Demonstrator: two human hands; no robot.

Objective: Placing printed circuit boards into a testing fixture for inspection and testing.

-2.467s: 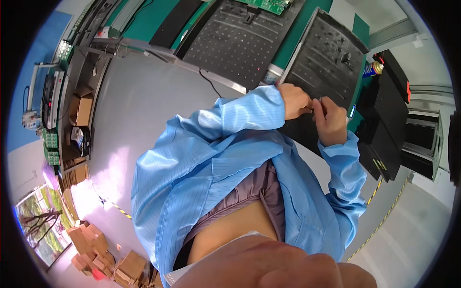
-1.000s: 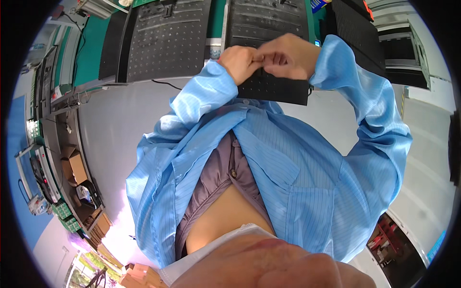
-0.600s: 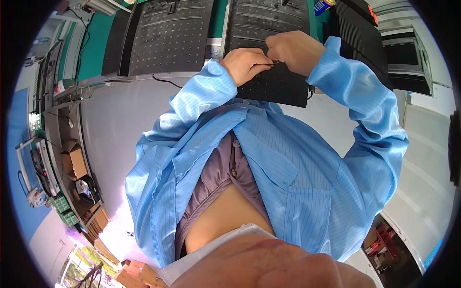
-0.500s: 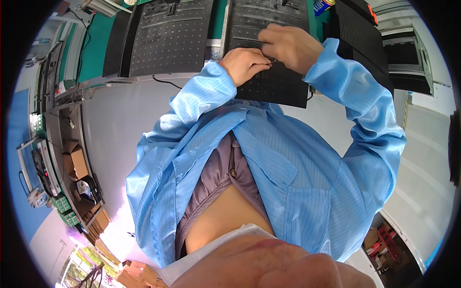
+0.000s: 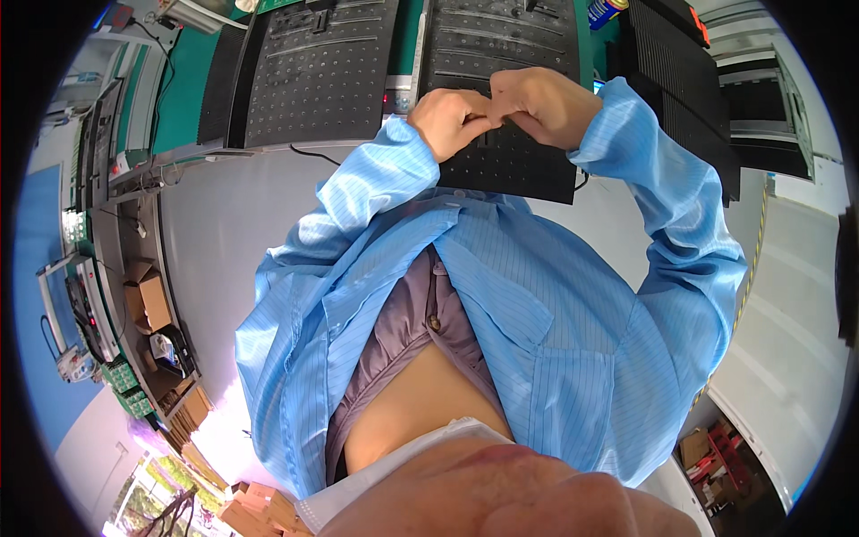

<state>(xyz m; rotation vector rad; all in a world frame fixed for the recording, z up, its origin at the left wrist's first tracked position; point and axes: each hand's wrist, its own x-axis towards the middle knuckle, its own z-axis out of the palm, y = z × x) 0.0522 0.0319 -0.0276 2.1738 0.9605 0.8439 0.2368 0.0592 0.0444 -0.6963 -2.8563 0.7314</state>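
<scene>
Both hands are close together over a black perforated panel (image 5: 514,170), which lies on the bench right in front of me. My left hand (image 5: 450,122) is closed, thumb and fingers pressed together and pointing right. My right hand (image 5: 544,104) is closed too, its fingertips bent down and meeting those of the left. Whatever is between the fingertips is too small and too covered to make out. A small dark upright bit shows on the panel just below the fingertips. Blue striped sleeves cover both forearms.
A second black perforated panel (image 5: 324,85) lies to the left on the green bench mat (image 5: 184,98). Black ribbed parts (image 5: 671,85) are stacked at the right, near a blue and yellow can (image 5: 605,12). A cable (image 5: 313,154) hangs off the bench's front edge.
My right hand has come down and slightly toward me, so its fingertips now meet those of my left. My left hand has stayed nearly in place.
</scene>
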